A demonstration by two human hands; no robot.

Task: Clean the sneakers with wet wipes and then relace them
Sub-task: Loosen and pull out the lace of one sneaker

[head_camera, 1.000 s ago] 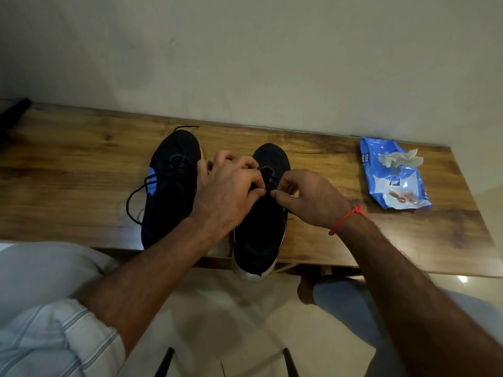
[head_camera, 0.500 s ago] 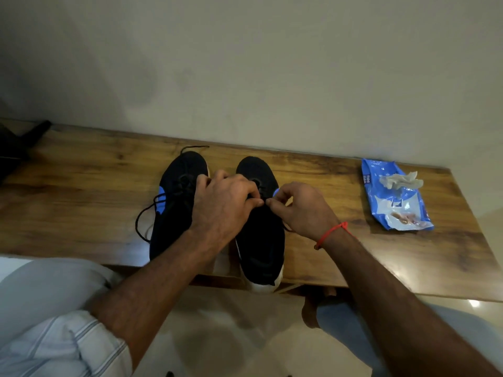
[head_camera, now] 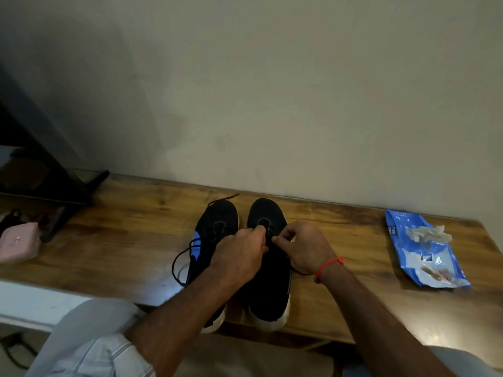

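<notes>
one view only, worn on the person's head, looking forward and down from close above a wooden bench [head_camera: 122, 248] set against a plain wall [head_camera: 272, 91]. the wall fills the upper half toward 12 o'clock; the bench runs as a band across the middle. both forearms enter from 6 o'clock, with knees at 7 and 5 o'clock. the wide lens bends the bench edges. there is no second view to share with.

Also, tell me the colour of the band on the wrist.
Red-orange: a thin band around the right wrist, seen clearest in the head view, just behind the right hand.
</notes>
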